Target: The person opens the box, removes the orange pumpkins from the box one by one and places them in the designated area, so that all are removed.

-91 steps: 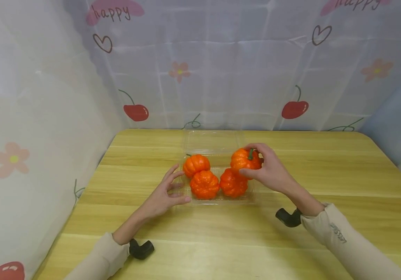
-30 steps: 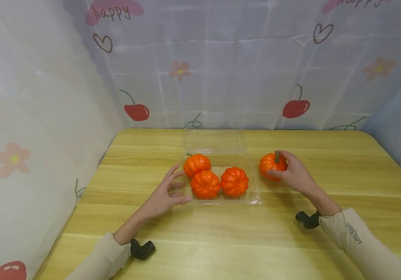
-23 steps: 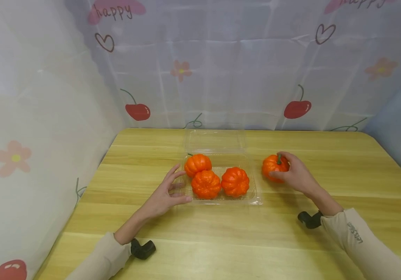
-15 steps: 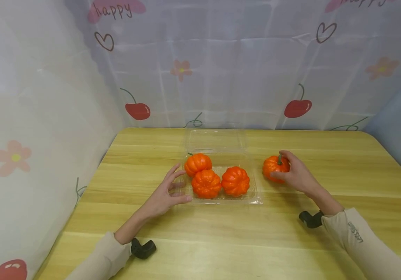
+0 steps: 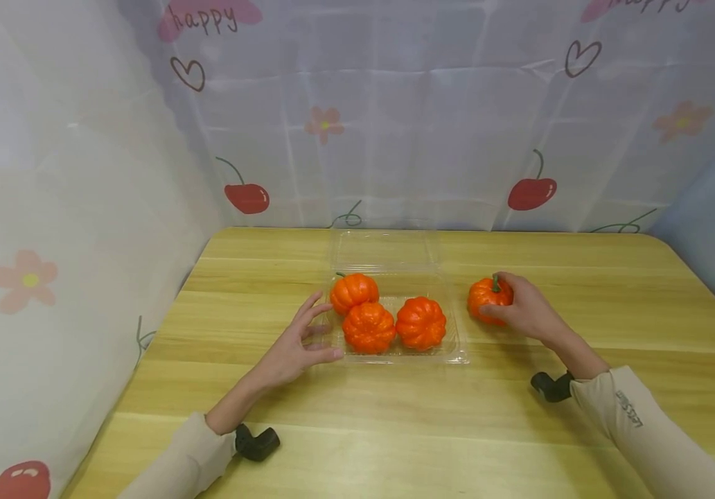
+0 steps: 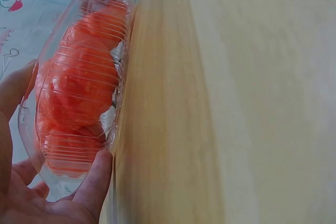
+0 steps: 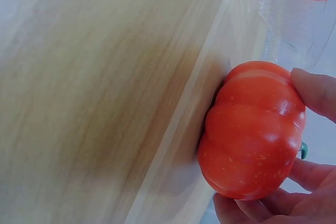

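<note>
My right hand (image 5: 528, 308) grips a small orange pumpkin (image 5: 488, 300) with a green stem, thumb in front and fingers behind. In the right wrist view, this pumpkin (image 7: 254, 132) sits on the table. To its left stands a clear plastic container (image 5: 454, 355), its hinged lid (image 5: 385, 249) folded back. Inside are an orange pumpkin (image 5: 354, 294) at the back left, another (image 5: 368, 328) in front of it and a third (image 5: 421, 324) at the right. My left hand (image 5: 292, 350) holds the container's left end, thumb (image 6: 97, 182) at its front rim and fingers spread along the side.
The light wooden table (image 5: 395, 430) extends on all sides of the container. Behind it hangs a pale curtain (image 5: 395, 138) printed with cherries and flowers, and another sheet (image 5: 83, 208) hangs at the left. A black curved piece (image 5: 256, 443) sits at each cuff.
Three seconds ago the right hand held its pumpkin above the container's right side. It has moved right and down to the table with it. The left hand stays at the container.
</note>
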Demonstrator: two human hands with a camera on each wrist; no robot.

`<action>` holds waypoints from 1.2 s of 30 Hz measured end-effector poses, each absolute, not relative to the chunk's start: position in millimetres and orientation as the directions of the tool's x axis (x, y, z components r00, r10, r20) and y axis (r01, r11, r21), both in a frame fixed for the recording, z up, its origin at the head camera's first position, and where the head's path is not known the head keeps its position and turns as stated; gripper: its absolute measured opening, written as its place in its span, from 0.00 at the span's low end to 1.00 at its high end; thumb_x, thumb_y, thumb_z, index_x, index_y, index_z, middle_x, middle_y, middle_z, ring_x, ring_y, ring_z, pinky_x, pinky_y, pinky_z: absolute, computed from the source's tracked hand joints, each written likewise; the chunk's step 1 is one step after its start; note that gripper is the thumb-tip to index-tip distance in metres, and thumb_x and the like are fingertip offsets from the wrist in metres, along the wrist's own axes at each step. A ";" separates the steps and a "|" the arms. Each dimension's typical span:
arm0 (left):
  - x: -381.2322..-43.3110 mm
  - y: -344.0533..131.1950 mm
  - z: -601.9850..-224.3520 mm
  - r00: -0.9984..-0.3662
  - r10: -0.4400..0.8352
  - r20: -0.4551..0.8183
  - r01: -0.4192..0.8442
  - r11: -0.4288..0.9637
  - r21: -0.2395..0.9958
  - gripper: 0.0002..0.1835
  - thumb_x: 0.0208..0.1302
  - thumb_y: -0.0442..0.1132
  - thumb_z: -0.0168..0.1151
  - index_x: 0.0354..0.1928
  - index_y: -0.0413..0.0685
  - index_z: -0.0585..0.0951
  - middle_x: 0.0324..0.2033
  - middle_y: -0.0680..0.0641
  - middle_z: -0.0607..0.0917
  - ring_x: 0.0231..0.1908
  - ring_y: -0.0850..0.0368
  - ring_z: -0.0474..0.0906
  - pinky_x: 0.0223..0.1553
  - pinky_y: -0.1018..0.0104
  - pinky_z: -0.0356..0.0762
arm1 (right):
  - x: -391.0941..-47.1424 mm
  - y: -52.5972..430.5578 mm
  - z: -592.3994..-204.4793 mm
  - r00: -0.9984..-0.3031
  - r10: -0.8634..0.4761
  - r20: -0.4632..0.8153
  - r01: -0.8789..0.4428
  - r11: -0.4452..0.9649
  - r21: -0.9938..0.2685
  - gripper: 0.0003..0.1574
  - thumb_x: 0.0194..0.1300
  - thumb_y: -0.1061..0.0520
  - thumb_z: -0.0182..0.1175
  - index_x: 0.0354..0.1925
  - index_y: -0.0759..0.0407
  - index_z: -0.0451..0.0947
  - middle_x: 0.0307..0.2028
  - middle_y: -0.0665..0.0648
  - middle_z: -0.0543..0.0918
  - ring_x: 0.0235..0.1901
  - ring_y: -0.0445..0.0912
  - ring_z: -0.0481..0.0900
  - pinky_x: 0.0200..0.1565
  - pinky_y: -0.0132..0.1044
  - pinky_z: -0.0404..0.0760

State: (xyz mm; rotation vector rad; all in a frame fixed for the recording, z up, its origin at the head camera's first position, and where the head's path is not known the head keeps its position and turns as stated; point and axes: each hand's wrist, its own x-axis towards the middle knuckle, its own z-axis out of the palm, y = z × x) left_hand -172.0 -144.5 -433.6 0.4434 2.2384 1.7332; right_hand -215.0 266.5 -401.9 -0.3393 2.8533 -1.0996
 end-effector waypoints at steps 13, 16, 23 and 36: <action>-172.0 -144.6 -433.4 -0.909 0.417 -0.018 0.083 0.223 0.971 0.44 0.59 0.37 0.72 0.74 0.46 0.59 0.77 0.53 0.40 0.67 0.37 0.63 0.59 0.53 0.74 | -215.7 267.1 -401.8 -0.975 -0.221 -0.007 -0.159 0.725 -0.671 0.46 0.63 0.57 0.67 0.66 0.83 0.57 0.62 0.81 0.65 0.59 0.71 0.64 0.62 0.66 0.62; -171.9 -144.8 -433.3 -0.908 0.419 -0.016 0.086 0.224 0.971 0.44 0.60 0.37 0.72 0.74 0.46 0.59 0.77 0.53 0.40 0.67 0.37 0.63 0.59 0.52 0.73 | -215.9 267.3 -401.3 -0.976 -0.218 -0.009 -0.155 0.723 -0.673 0.47 0.63 0.57 0.67 0.66 0.83 0.55 0.62 0.81 0.64 0.59 0.71 0.64 0.62 0.66 0.62; -172.4 -144.2 -433.0 -0.908 0.418 -0.016 0.087 0.228 0.970 0.45 0.59 0.37 0.73 0.75 0.47 0.59 0.77 0.54 0.41 0.67 0.38 0.63 0.59 0.53 0.74 | -215.9 268.5 -398.0 -0.981 -0.189 -0.034 -0.111 0.701 -0.704 0.54 0.62 0.54 0.68 0.71 0.78 0.49 0.66 0.80 0.60 0.62 0.71 0.61 0.62 0.66 0.62; -172.4 -144.6 -433.9 -0.909 0.417 -0.010 0.095 0.230 0.968 0.45 0.59 0.37 0.73 0.74 0.47 0.59 0.77 0.53 0.40 0.67 0.38 0.63 0.59 0.53 0.74 | -197.6 250.3 -380.5 -0.971 -0.182 0.153 -0.238 0.719 -0.653 0.44 0.61 0.57 0.68 0.66 0.77 0.60 0.63 0.78 0.66 0.62 0.71 0.62 0.62 0.67 0.62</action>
